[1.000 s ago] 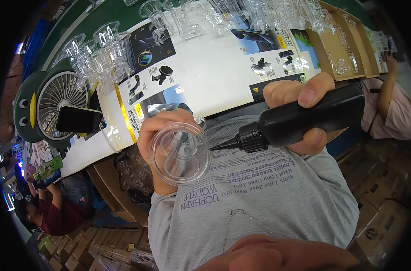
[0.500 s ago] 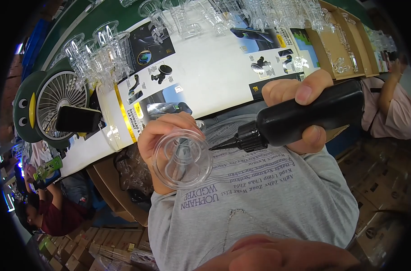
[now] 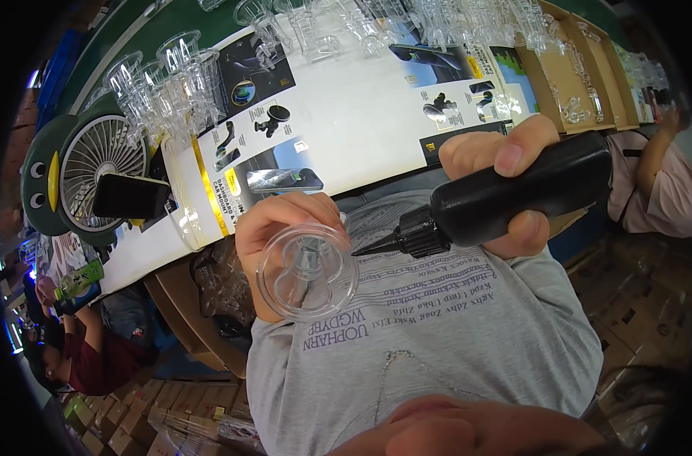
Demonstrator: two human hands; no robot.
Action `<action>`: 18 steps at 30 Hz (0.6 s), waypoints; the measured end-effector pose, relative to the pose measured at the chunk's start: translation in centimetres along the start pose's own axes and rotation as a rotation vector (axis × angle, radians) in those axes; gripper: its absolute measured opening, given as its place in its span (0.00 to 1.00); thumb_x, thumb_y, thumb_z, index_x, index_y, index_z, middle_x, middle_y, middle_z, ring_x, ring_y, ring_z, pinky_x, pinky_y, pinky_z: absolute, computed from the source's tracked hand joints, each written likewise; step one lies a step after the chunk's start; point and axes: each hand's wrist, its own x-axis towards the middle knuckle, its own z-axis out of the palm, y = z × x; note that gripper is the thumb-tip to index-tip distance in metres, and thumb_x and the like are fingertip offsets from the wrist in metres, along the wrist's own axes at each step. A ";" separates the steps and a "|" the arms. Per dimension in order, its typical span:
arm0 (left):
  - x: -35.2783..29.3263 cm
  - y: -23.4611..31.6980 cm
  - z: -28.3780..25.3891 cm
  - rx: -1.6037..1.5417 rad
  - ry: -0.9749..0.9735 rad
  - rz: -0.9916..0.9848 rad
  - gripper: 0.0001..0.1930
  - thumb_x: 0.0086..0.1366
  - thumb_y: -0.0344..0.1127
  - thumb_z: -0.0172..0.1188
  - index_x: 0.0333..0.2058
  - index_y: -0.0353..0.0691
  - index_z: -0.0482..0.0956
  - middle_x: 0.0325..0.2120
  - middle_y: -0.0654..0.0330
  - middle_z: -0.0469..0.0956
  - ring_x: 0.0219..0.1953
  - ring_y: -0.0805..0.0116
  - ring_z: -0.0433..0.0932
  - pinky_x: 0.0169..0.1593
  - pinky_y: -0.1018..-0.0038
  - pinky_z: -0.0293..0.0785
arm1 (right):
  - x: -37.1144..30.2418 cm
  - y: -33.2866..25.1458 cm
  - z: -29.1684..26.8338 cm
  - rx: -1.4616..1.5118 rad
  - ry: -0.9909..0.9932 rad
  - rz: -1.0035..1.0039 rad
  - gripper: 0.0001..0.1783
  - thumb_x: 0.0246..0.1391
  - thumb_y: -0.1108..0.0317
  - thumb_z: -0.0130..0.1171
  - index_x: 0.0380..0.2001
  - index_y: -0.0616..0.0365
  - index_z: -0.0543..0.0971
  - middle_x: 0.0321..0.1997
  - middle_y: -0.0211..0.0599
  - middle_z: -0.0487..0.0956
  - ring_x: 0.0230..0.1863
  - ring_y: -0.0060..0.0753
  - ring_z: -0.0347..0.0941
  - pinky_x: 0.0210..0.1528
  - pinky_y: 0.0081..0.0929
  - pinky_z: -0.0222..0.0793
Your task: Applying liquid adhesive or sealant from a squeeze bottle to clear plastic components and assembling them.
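Note:
My left hand is closed round a clear, see-through piece with a wide round rim and a narrower stem. Its broad open end is turned up, and the fingers behind it are partly hidden. In my right hand lies a black squeeze bottle, tipped on its side with fingers and thumb wrapped round it. The bottle's thin pointed nozzle points left, its tip at the rim of the clear piece. Whether the two touch, I cannot tell.
Several similar clear pieces stand along the table's far side. A cardboard tray holds small clear parts. At left are a green fan, a phone and a green bottle. Other people sit at both sides.
The clear piece in my left hand has turned slightly, so its inner stem shows at a different angle. My right hand and the black bottle have hardly moved.

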 end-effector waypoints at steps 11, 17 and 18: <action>0.1 0.4 0.8 -0.107 0.044 -0.095 0.21 0.55 0.46 0.58 0.29 0.28 0.72 0.20 0.48 0.74 0.22 0.62 0.74 0.25 0.73 0.68 | 0.0 -0.2 0.0 0.020 0.004 0.021 0.22 0.36 0.65 0.58 0.37 0.65 0.70 0.34 0.43 0.73 0.28 0.28 0.74 0.30 0.16 0.71; -0.2 0.2 0.9 -0.090 0.011 -0.124 0.17 0.57 0.45 0.56 0.28 0.33 0.71 0.19 0.50 0.73 0.16 0.65 0.70 0.21 0.73 0.60 | 0.0 -0.1 -0.1 0.041 -0.022 0.027 0.22 0.35 0.66 0.58 0.37 0.65 0.70 0.34 0.43 0.73 0.28 0.28 0.74 0.30 0.16 0.71; -0.2 0.1 0.9 -0.097 0.009 -0.128 0.18 0.56 0.46 0.56 0.27 0.33 0.71 0.18 0.51 0.73 0.15 0.65 0.71 0.21 0.74 0.58 | 0.0 0.0 0.0 0.054 -0.019 0.022 0.22 0.35 0.66 0.57 0.37 0.65 0.70 0.34 0.44 0.73 0.28 0.28 0.74 0.30 0.16 0.71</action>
